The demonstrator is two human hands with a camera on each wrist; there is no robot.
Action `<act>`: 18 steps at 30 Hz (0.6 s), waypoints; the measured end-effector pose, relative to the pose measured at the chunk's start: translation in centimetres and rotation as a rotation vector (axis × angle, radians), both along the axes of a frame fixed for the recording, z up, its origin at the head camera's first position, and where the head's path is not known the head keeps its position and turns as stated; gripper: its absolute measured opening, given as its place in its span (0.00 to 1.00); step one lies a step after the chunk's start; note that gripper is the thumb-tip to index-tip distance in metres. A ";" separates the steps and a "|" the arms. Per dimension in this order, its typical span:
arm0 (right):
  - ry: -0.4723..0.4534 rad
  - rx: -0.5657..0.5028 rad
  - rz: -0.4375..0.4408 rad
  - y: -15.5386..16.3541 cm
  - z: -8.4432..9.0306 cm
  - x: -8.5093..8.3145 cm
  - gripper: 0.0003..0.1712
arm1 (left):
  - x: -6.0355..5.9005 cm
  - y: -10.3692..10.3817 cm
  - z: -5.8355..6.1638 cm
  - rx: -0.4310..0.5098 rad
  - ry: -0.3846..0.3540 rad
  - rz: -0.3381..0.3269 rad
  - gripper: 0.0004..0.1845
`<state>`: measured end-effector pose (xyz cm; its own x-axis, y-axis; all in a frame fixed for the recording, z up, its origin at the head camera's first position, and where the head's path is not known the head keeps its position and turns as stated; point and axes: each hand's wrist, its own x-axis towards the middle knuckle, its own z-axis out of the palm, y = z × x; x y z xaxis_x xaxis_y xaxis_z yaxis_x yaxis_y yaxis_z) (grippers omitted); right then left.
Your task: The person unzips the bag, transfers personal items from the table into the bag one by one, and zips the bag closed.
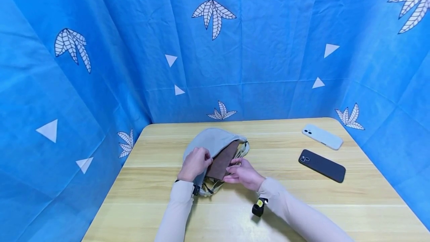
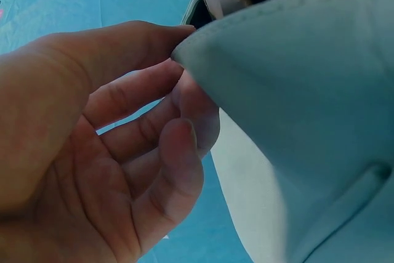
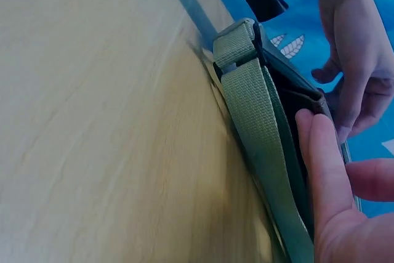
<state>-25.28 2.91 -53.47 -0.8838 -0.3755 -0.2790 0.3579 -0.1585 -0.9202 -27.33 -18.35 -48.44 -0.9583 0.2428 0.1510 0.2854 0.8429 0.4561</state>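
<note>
A pale grey bag (image 1: 209, 139) lies on the table with its mouth open to the right. My left hand (image 1: 196, 163) pinches the rim of the mouth; thumb and index finger meet at the bag's edge (image 2: 203, 41) in the left wrist view. A flat brown wallet (image 1: 221, 161) sits partly inside the mouth. My right hand (image 1: 245, 174) holds the wallet by its lower right edge, fingers on one side and thumb on the other. The right wrist view shows the fingers (image 3: 317, 146) at the brown wallet (image 3: 301, 98), beside the bag's webbing strap (image 3: 255, 115).
Two phones lie on the right of the table (image 1: 161, 204): a white one (image 1: 322, 136) farther back and a black one (image 1: 322, 165) nearer. A blue patterned curtain (image 1: 268, 47) encloses the table at the back and sides. Strap loops trail from the bag's lower end.
</note>
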 end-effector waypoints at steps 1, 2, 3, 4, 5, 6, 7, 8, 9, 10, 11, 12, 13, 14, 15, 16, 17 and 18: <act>0.003 -0.004 -0.002 -0.1 0.0 0.0 0.27 | 0.0 0.0 0.0 -0.001 0.002 0.001 0.06; 0.007 -0.005 -0.004 -0.1 0.0 0.0 0.26 | 0.0 0.0 0.0 -0.001 0.005 0.002 0.05; 0.008 -0.007 -0.007 -0.2 0.0 0.0 0.26 | 0.0 0.0 0.0 -0.002 0.007 0.002 0.05; 0.010 -0.008 -0.010 -0.2 0.0 0.1 0.25 | 0.0 0.0 0.0 -0.003 0.009 0.003 0.05; 0.011 -0.010 -0.013 -0.3 0.0 0.1 0.25 | 0.0 0.0 0.0 -0.003 0.011 0.003 0.04; 0.011 -0.012 -0.018 -0.3 0.1 0.1 0.25 | 0.0 0.0 -0.1 -0.003 0.013 0.002 0.04; 0.012 -0.016 -0.022 -0.4 0.1 0.1 0.25 | 0.0 0.1 -0.1 -0.003 0.013 0.001 0.04; 0.010 -0.020 -0.027 -0.4 0.1 0.0 0.26 | 0.0 0.1 -0.1 -0.002 0.014 0.000 0.04; 0.007 -0.024 -0.032 -0.5 0.1 0.0 0.26 | 0.0 0.1 -0.1 -0.003 0.013 0.000 0.04; 0.004 -0.028 -0.037 -0.6 0.1 0.0 0.26 | 0.0 0.1 -0.1 -0.002 0.012 0.000 0.04; 0.003 -0.032 -0.039 -0.7 0.2 -0.1 0.27 | 0.0 0.1 -0.1 -0.001 0.011 0.000 0.04; 0.002 -0.035 -0.043 -0.8 0.2 -0.1 0.27 | 0.0 0.1 -0.1 0.000 0.009 -0.001 0.04; 0.003 -0.038 -0.045 -1.0 0.2 -0.1 0.27 | 0.0 0.1 0.0 0.001 0.007 -0.001 0.04; -0.001 -0.039 -0.048 -1.1 0.1 -0.2 0.27 | 0.0 0.0 -0.1 0.002 0.005 -0.002 0.04; 0.000 -0.040 -0.050 -1.3 0.1 -0.2 0.26 | 0.0 0.0 -0.1 0.000 0.007 -0.003 0.04; 0.001 -0.041 -0.052 -1.4 0.2 -0.3 0.26 | 0.0 0.0 -0.1 -0.001 0.009 -0.005 0.04; 0.002 -0.043 -0.055 -1.5 0.2 -0.3 0.26 | 0.0 0.0 -0.1 -0.002 0.012 -0.006 0.04; 0.005 -0.048 -0.058 -1.6 0.2 -0.4 0.26 | -0.1 0.0 -0.1 -0.004 0.015 -0.007 0.04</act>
